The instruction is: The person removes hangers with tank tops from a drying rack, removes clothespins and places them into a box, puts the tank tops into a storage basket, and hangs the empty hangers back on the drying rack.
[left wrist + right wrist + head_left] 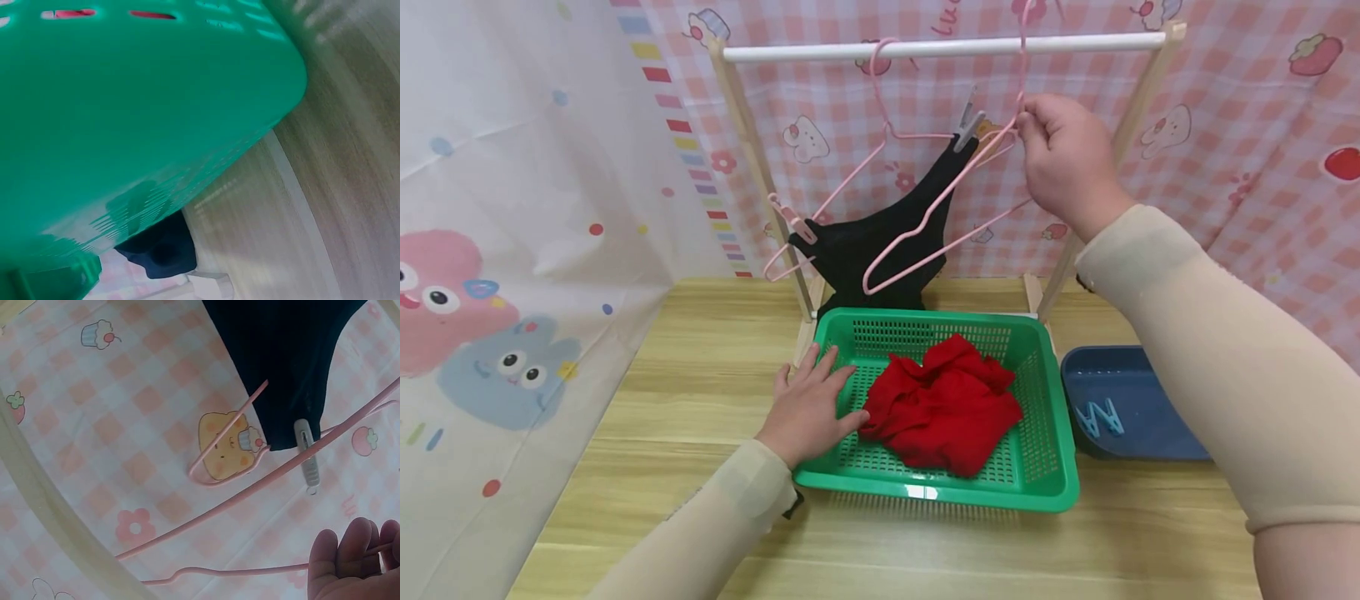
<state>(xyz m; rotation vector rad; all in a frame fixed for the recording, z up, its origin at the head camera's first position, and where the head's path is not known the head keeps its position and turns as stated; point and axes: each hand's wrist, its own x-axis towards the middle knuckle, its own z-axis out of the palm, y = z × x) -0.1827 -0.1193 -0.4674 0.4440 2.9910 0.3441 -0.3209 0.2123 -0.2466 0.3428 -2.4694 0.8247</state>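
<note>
- Head view: the right hand [1067, 158] is pinching the front pink hanger [955, 242] just below its hook, thumb and fingers curling round the wire.
- That hook is passing in front of the white rod [940, 48]; whether it is hanging there, I cannot tell.
- The left hand [808, 412] is lying across the left rim of the green basket [985, 497], fingers spreading and grasping nothing, thumb pointing at the red cloth [947, 408].
- That cloth is lying crumpled inside the basket.
- Behind, a black garment [872, 250] is hanging from a second pink hanger [850, 177], a grey clip [967, 132] and a pink clip [803, 229] fastening it.
- Right of the basket, a blue tray [1146, 404] is holding light-blue clips [1109, 418].
</note>
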